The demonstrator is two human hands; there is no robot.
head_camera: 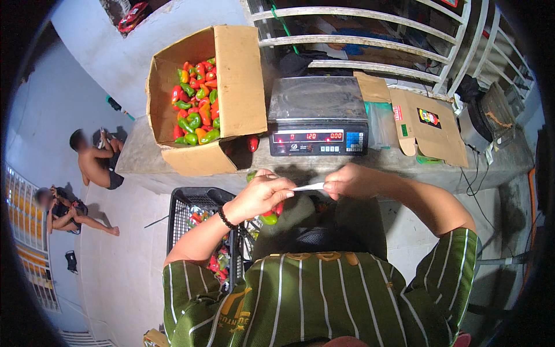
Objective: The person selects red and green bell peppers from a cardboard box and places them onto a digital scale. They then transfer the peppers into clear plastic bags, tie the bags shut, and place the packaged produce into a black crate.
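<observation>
My left hand [268, 191], with a dark bead bracelet at the wrist, pinches one end of a white twisted strip [308, 187] that looks like plastic film. At its other end, my right hand [347, 181] grips it between thumb and fingers. The strip is pulled straight between both hands. Red and green peppers [269, 217] show just below my left hand; whether they are in a clear bag joined to the strip, I cannot tell. Ahead stands an electronic scale [318, 117] with a lit display and a bare metal pan. Left of it, an open cardboard box [240, 82] holds many peppers [197, 104].
A black plastic crate [173, 217] with bagged peppers stands below my left arm. One red pepper [253, 143] lies beside the box. Right of the scale are clear plastic bags [381, 126], flattened cardboard [429, 139] and cables [477, 178]. Two people [97, 162] sit on the floor at left.
</observation>
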